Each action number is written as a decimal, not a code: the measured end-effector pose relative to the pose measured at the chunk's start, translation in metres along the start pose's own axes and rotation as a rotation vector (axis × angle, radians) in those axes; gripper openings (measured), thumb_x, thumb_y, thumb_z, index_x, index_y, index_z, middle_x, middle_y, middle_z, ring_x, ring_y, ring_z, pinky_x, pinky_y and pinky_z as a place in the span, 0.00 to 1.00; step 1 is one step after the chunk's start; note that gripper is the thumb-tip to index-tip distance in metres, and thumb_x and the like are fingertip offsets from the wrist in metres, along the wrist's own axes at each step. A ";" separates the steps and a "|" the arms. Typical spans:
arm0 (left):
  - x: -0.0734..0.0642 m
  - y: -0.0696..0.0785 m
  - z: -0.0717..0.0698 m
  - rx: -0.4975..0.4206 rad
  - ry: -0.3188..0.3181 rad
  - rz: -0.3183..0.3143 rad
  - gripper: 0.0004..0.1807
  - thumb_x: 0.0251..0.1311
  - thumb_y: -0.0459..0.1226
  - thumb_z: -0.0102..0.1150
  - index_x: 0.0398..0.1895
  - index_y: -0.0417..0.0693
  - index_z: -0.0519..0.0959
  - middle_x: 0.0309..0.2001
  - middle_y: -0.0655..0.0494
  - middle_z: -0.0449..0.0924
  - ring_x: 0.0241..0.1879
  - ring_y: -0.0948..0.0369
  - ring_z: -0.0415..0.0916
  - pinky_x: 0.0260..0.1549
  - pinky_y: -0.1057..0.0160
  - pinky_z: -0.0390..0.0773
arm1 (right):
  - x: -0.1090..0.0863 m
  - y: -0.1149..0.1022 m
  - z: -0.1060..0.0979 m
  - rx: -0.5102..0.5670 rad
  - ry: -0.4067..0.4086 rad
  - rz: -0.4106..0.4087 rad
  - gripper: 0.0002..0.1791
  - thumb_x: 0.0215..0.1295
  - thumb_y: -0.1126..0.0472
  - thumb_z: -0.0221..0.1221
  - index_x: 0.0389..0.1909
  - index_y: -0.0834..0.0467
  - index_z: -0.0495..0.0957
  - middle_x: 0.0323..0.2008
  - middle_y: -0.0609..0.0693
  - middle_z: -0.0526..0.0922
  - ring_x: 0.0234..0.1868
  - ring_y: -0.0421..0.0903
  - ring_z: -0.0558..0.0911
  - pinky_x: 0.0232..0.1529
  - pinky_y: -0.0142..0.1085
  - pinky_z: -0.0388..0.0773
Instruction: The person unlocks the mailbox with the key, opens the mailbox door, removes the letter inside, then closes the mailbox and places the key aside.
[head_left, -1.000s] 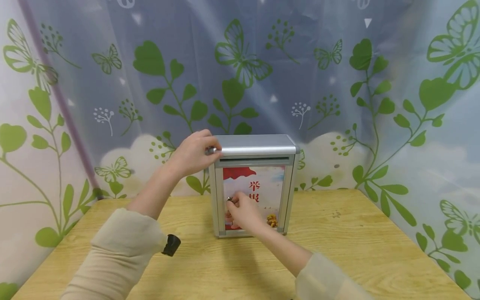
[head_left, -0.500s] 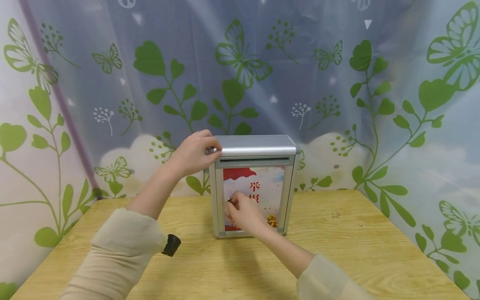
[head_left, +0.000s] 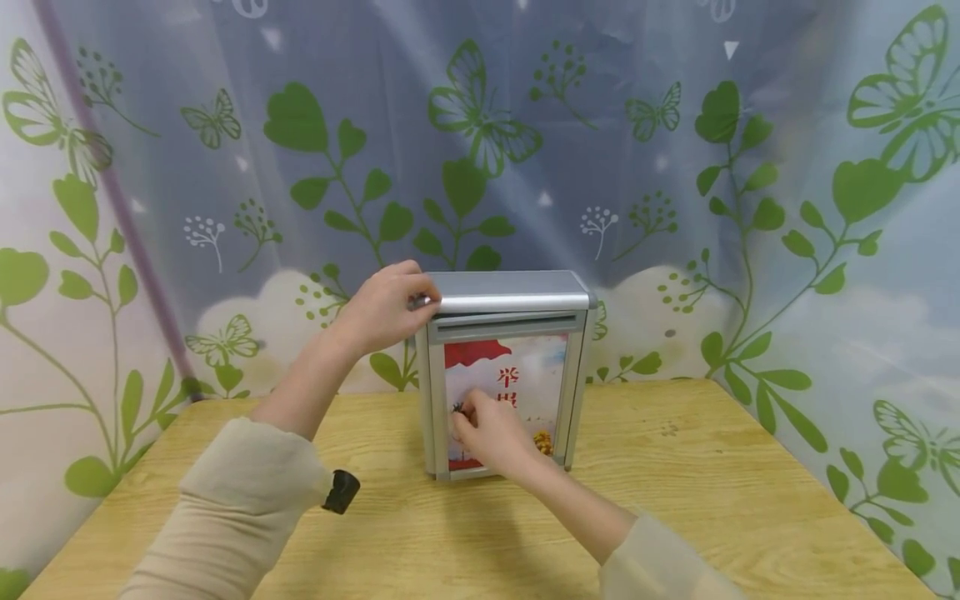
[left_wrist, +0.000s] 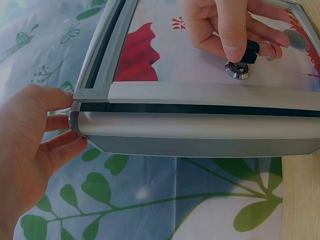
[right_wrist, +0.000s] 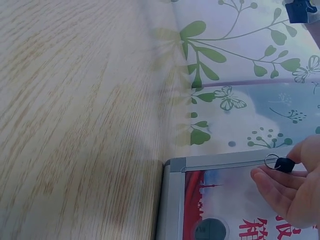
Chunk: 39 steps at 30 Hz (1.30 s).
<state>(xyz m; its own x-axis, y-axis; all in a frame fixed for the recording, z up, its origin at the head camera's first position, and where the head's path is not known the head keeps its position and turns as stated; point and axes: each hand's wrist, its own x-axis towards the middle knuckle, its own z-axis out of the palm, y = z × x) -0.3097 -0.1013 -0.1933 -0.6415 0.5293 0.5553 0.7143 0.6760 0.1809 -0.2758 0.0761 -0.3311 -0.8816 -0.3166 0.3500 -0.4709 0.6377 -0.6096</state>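
Note:
A silver metal letter box with a slot and a red-and-white poster stands upright on the table. My left hand grips its top left corner, fingers and thumb around the lid's end. With thumb and forefinger, my right hand pinches a black-headed key at the round lock on the left side of the front door. A metal ring hangs from the key. The door stands slightly ajar at its left side, with a dark gap under the lid. The key's blade is hidden.
The wooden table spreads around the box. Close behind it hangs a curtain printed with leaves and butterflies. A black strap end sticks out from the left sleeve.
The door's left side has come slightly forward from the frame, and its slot now slants against the lid. My right hand has moved a little down and toward me with the key. The left hand stays put.

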 end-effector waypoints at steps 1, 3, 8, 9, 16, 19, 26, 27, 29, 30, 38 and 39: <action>0.000 0.000 0.000 0.001 0.000 0.002 0.05 0.58 0.33 0.58 0.35 0.41 0.82 0.34 0.51 0.73 0.35 0.56 0.71 0.37 0.60 0.73 | -0.001 0.001 0.000 -0.003 -0.004 -0.003 0.07 0.67 0.60 0.50 0.32 0.60 0.72 0.16 0.44 0.73 0.14 0.39 0.70 0.15 0.31 0.66; 0.000 -0.001 0.001 0.002 -0.001 0.002 0.05 0.58 0.32 0.58 0.35 0.41 0.82 0.34 0.51 0.73 0.35 0.56 0.71 0.37 0.60 0.73 | -0.002 0.001 -0.002 -0.010 -0.011 -0.006 0.08 0.67 0.60 0.51 0.32 0.60 0.72 0.16 0.44 0.73 0.14 0.38 0.70 0.15 0.30 0.66; 0.000 -0.002 0.002 0.004 0.000 0.003 0.05 0.58 0.31 0.57 0.35 0.41 0.82 0.34 0.52 0.73 0.35 0.57 0.71 0.37 0.60 0.73 | -0.007 0.000 -0.006 -0.027 -0.024 -0.029 0.07 0.66 0.61 0.51 0.31 0.60 0.72 0.15 0.44 0.71 0.14 0.37 0.68 0.16 0.29 0.65; 0.000 -0.002 0.002 0.004 -0.001 0.003 0.05 0.58 0.31 0.57 0.35 0.41 0.82 0.34 0.52 0.73 0.35 0.57 0.71 0.38 0.60 0.73 | -0.009 0.000 -0.006 -0.029 -0.027 -0.037 0.06 0.66 0.62 0.51 0.31 0.60 0.72 0.15 0.44 0.71 0.14 0.37 0.67 0.16 0.29 0.65; 0.000 -0.001 0.002 0.013 -0.011 -0.001 0.06 0.59 0.31 0.56 0.36 0.41 0.81 0.34 0.52 0.73 0.35 0.56 0.70 0.37 0.60 0.72 | -0.016 -0.001 -0.014 -0.037 -0.058 -0.077 0.05 0.65 0.61 0.53 0.30 0.58 0.72 0.14 0.44 0.70 0.13 0.37 0.66 0.15 0.29 0.62; 0.000 0.000 0.001 0.015 -0.010 0.000 0.06 0.59 0.31 0.56 0.36 0.41 0.81 0.35 0.51 0.73 0.35 0.56 0.70 0.37 0.59 0.72 | -0.019 0.000 -0.017 -0.046 -0.086 -0.083 0.05 0.66 0.60 0.53 0.30 0.57 0.72 0.15 0.42 0.71 0.13 0.37 0.68 0.15 0.29 0.64; 0.000 0.000 0.001 0.026 -0.001 0.001 0.06 0.59 0.31 0.56 0.36 0.41 0.81 0.34 0.51 0.73 0.34 0.56 0.69 0.36 0.60 0.71 | -0.025 -0.001 -0.026 -0.119 -0.124 -0.134 0.05 0.66 0.59 0.55 0.32 0.56 0.73 0.19 0.41 0.74 0.16 0.35 0.69 0.17 0.29 0.67; 0.000 0.000 0.001 0.027 -0.001 0.002 0.06 0.59 0.31 0.56 0.36 0.41 0.81 0.34 0.51 0.73 0.34 0.56 0.69 0.36 0.60 0.71 | -0.026 -0.002 -0.027 -0.131 -0.128 -0.143 0.05 0.66 0.59 0.55 0.33 0.57 0.74 0.20 0.41 0.75 0.16 0.34 0.69 0.18 0.28 0.68; 0.000 -0.001 0.001 0.029 0.000 0.003 0.06 0.59 0.31 0.55 0.36 0.41 0.81 0.34 0.51 0.73 0.35 0.56 0.69 0.36 0.60 0.71 | -0.028 -0.002 -0.030 -0.157 -0.137 -0.164 0.06 0.65 0.59 0.55 0.34 0.58 0.75 0.22 0.42 0.77 0.17 0.34 0.71 0.19 0.28 0.69; 0.000 -0.001 0.001 0.029 0.001 0.004 0.06 0.59 0.31 0.55 0.36 0.41 0.81 0.34 0.51 0.73 0.35 0.56 0.69 0.36 0.60 0.71 | -0.028 -0.002 -0.031 -0.174 -0.142 -0.172 0.06 0.65 0.59 0.55 0.34 0.57 0.75 0.22 0.42 0.78 0.18 0.33 0.71 0.19 0.28 0.70; 0.001 0.000 0.001 0.033 -0.002 0.010 0.06 0.59 0.30 0.56 0.36 0.41 0.81 0.34 0.51 0.73 0.35 0.56 0.69 0.36 0.60 0.71 | -0.032 0.007 -0.042 -0.148 -0.217 -0.244 0.05 0.65 0.58 0.55 0.35 0.56 0.75 0.22 0.42 0.79 0.20 0.32 0.74 0.22 0.28 0.72; 0.001 0.000 0.001 0.032 -0.006 0.010 0.06 0.59 0.30 0.56 0.36 0.41 0.81 0.34 0.51 0.73 0.35 0.56 0.69 0.37 0.60 0.71 | -0.033 0.009 -0.043 -0.140 -0.226 -0.251 0.05 0.65 0.58 0.56 0.35 0.56 0.75 0.22 0.43 0.80 0.20 0.32 0.74 0.22 0.28 0.72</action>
<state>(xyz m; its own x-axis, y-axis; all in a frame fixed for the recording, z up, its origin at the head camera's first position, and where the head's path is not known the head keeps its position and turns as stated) -0.3104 -0.1005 -0.1936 -0.6362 0.5389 0.5521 0.7113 0.6869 0.1491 -0.2493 0.1223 -0.3175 -0.7308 -0.6127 0.3009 -0.6788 0.6054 -0.4157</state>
